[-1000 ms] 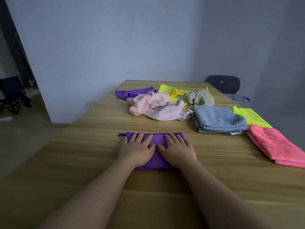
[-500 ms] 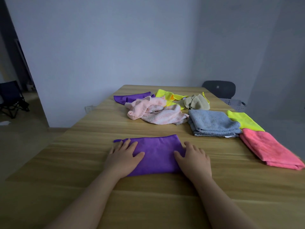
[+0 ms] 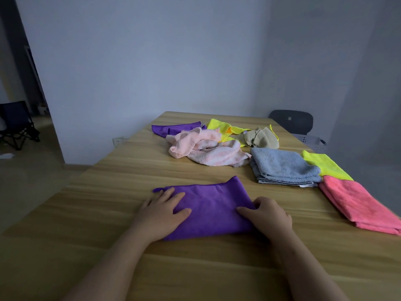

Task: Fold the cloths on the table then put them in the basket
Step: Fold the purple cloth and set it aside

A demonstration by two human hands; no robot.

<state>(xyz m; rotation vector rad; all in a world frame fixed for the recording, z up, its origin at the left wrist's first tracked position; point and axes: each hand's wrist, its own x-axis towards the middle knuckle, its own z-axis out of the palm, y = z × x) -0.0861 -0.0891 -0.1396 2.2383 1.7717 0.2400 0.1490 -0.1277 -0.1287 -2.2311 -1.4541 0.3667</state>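
A folded purple cloth [image 3: 213,205] lies flat on the wooden table [image 3: 121,177] right in front of me. My left hand [image 3: 161,215] rests flat on its left part, fingers spread. My right hand [image 3: 265,216] is at the cloth's right edge, fingers curled and thumb on top, pinching that edge. Folded cloths lie to the right: a blue-grey towel [image 3: 282,165], a yellow-green cloth [image 3: 325,165] and a pink cloth [image 3: 355,205]. Farther back sit loose cloths: pale pink ones [image 3: 208,148], a beige one [image 3: 261,137], a yellow one [image 3: 221,127] and another purple one [image 3: 173,128]. The pale basket [image 3: 311,141] shows past the table's far right edge.
A dark chair [image 3: 290,121] stands behind the basket at the far right. A wall runs behind the table. On the left, a doorway opens to a floor with a folding chair [image 3: 16,124].
My hands slid apart from the middle of the purple cloth to its left and right ends. The right hand's fingers have curled round the right edge.
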